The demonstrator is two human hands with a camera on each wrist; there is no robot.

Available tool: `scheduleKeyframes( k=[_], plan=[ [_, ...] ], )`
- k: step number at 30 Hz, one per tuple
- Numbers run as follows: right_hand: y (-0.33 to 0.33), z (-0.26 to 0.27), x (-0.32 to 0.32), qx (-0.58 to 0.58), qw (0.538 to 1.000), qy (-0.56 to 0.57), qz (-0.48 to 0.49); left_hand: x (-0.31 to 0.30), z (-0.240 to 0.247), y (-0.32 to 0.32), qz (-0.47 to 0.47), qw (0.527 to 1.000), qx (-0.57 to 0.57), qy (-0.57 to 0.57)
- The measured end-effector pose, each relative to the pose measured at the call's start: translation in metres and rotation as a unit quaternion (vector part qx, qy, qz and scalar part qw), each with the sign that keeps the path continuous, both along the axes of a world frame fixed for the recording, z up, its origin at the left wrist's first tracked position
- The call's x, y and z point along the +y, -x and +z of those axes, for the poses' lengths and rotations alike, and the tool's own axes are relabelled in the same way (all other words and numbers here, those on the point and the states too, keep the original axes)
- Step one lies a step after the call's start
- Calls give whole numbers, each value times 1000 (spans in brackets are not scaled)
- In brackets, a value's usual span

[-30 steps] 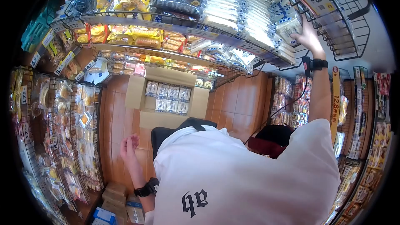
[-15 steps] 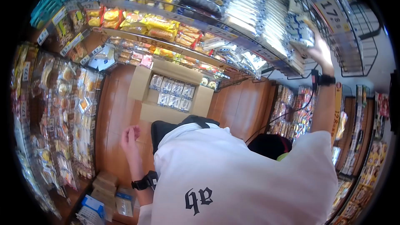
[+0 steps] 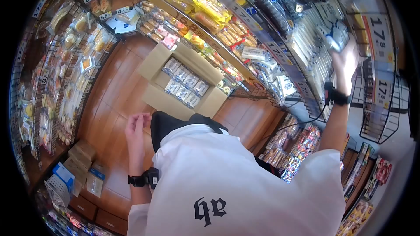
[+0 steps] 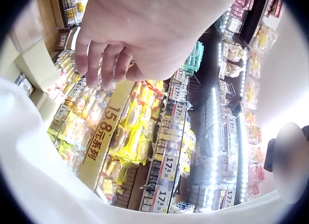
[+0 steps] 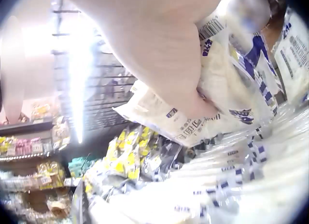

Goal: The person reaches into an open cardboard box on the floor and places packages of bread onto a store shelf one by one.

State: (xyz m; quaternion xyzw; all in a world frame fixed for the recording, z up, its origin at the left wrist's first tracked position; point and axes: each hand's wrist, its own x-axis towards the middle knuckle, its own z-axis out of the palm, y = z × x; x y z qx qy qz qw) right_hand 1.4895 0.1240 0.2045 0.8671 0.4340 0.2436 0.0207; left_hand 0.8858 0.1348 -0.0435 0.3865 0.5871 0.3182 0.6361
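My right hand (image 3: 347, 63) grips a clear packet with white and blue print (image 3: 336, 39) at the upper right shelf. In the right wrist view the thumb presses into this packet (image 5: 227, 84), and the far fingers are hidden behind it. Right under it stands a tight row of similar white packets (image 5: 231, 180). Down at the left side of the body, my left hand (image 3: 136, 129) hangs with loosely bent fingers and holds nothing. The left wrist view shows that hand (image 4: 145, 36) in front of the shelves, touching none of the goods.
On the tiled floor an open cardboard box (image 3: 164, 100) contains several white packets (image 3: 181, 81). Wire racks of bagged snacks (image 3: 70, 78) line the left. A wire basket with price cards (image 3: 379, 57) juts out beside my right hand. Small cartons (image 3: 81, 157) stand low at the left.
The head view has turned, so shelves and box appear tilted. My right hand has moved with the packet from the row's right end to over the row. The left hand still hangs.
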Motion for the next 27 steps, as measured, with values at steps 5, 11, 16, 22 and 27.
scheduleKeyframes(
  k=[5,11,16,22,27],
  plan=[
    [-92,12,58,301,949,49,79,2,0,9,51,998,22,-6],
    [-173,12,118,421,895,86,117,2,-3,17,96,994,33,26],
    [-171,8,123,201,976,78,18,4,-8,11,94,994,33,35],
    [-183,-20,87,303,938,33,-163,15,-7,-2,79,996,27,44],
    [-151,-27,80,407,908,37,-89,23,-8,-5,55,998,21,30]
  ],
)
